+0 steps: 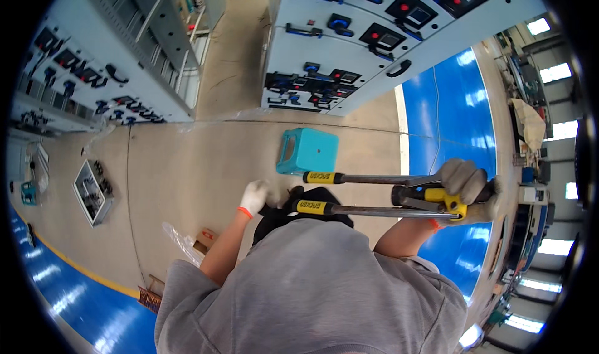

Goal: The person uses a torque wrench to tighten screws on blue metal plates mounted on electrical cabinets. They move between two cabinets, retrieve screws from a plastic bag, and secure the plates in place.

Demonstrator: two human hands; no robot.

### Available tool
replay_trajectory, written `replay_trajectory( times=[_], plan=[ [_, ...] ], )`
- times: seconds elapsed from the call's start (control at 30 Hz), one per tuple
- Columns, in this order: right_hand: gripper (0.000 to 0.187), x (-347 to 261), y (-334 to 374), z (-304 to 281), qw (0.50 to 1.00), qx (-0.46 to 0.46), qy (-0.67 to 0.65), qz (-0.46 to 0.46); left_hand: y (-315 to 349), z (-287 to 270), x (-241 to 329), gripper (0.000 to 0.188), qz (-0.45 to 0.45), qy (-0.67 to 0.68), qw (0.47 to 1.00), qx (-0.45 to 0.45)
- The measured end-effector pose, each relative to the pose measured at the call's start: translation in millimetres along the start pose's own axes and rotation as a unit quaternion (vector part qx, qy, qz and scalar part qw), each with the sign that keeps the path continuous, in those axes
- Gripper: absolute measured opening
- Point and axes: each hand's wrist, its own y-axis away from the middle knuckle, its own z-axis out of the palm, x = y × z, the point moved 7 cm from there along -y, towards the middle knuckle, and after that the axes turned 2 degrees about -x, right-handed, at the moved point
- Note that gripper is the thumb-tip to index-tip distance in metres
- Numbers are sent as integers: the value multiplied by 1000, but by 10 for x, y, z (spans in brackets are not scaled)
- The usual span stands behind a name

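Observation:
My right hand (463,178), in a grey-palmed work glove with an orange cuff, is closed around a bundle of tools on the right. In it are two long-handled wrenches (374,179) with steel shafts and yellow-and-black grips, lying level and pointing left across my front. A shorter black-and-yellow tool (430,195) is gripped along with them; its kind is unclear. On the left, my left hand (256,197), in a white glove with an orange cuff, hangs near my dark trousers. Its fingers are smeared by motion. A teal plastic stool (315,150) stands just beyond the wrench grips.
Grey switchgear cabinets (337,48) with black handles and red buttons stand ahead, and more cabinets (93,61) at far left. On the left floor sit an open metal box (93,195) of parts, plastic film (181,242) and a cardboard box (204,240). Blue-painted floor (452,117) lies right.

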Motion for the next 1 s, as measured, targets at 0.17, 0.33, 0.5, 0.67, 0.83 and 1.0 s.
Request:
replay_trajectory(
  times=[0.17, 0.33, 0.5, 0.67, 0.83, 1.0],
  plan=[
    [40, -180, 5, 478, 999, -26, -24, 6, 2057, -1134, -3242, 48, -405, 153, 863, 260],
    [39, -134, 0, 834, 997, -38, -58, 16, 4361, -1002, -3716, 73, -519, 290, 740, 315],
    [44, 152, -60, 1124, 979, -59, -183, 67, 4920, -500, -3872, 71, -552, 315, 708, 308],
    [50, 493, -57, 1336, 964, -106, -221, 102, 3852, -81, -3562, 69, -502, 343, 761, 226],
    [49, 911, -84, 1403, 957, -119, -233, 128, 2498, 102, -3066, 58, -421, 380, 794, 218],
    [47, 1709, -143, 1431, 916, -178, -318, 166, 2016, -293, -2461, 63, -359, 280, 845, 283]
  ],
)
